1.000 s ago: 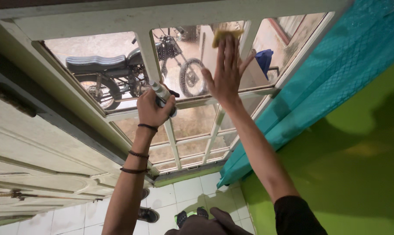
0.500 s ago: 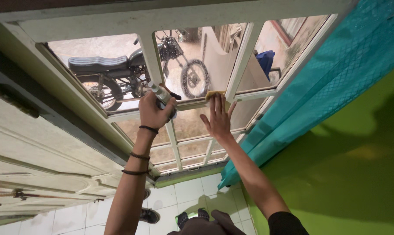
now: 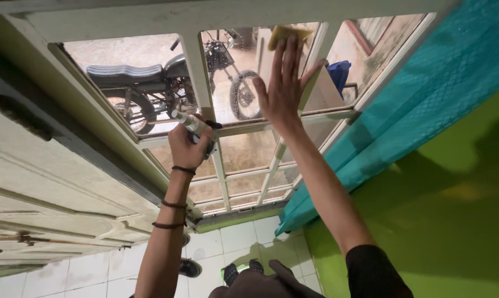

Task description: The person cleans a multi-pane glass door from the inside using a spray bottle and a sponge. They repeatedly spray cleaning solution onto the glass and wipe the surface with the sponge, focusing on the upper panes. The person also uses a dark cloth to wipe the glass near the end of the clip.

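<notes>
My right hand (image 3: pixel 285 83) lies flat against the middle pane of a white-framed window (image 3: pixel 202 83), fingers spread, pressing a yellow cloth (image 3: pixel 285 34) to the upper part of the glass. My left hand (image 3: pixel 188 148) is closed around a small spray bottle (image 3: pixel 191 122), held in front of the frame's vertical bar, just left of the right hand. Dark bands circle the left wrist and forearm.
A teal curtain (image 3: pixel 426 94) hangs right of the window against a green wall (image 3: pixel 448 209). A cream panelled door (image 3: pixel 51 182) stands at left. Outside the glass a motorcycle (image 3: pixel 150 88) is parked. White floor tiles (image 3: pixel 227 243) and my shoes show below.
My right hand has slid the yellow cloth back up the pane, from the lower crossbar to the top of the glass. The left hand with the bottle has stayed put.
</notes>
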